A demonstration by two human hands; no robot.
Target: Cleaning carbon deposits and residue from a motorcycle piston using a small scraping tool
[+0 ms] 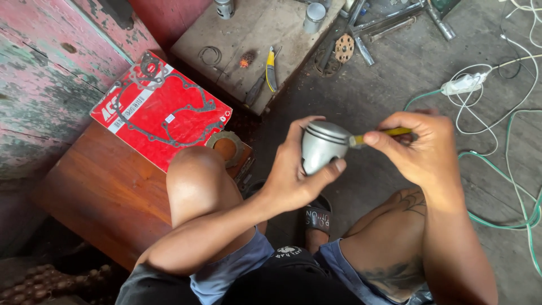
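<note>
Grey metal piston point(323, 146): cupped in left hand point(293, 172), fingers wrapped around it.
Yellow-handled thin tool point(384, 134): pinched by right hand point(420, 149), tip touching the piston's rim.

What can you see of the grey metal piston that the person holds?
The piston is a short grey metal cylinder, dull and matte, with ring grooves around its upper edge. It is tilted, crown toward the right. The left hand grips it, thumb below and fingers behind, above the knees. The right hand presses the tip of a yellow-handled tool against its grooved rim.
</note>
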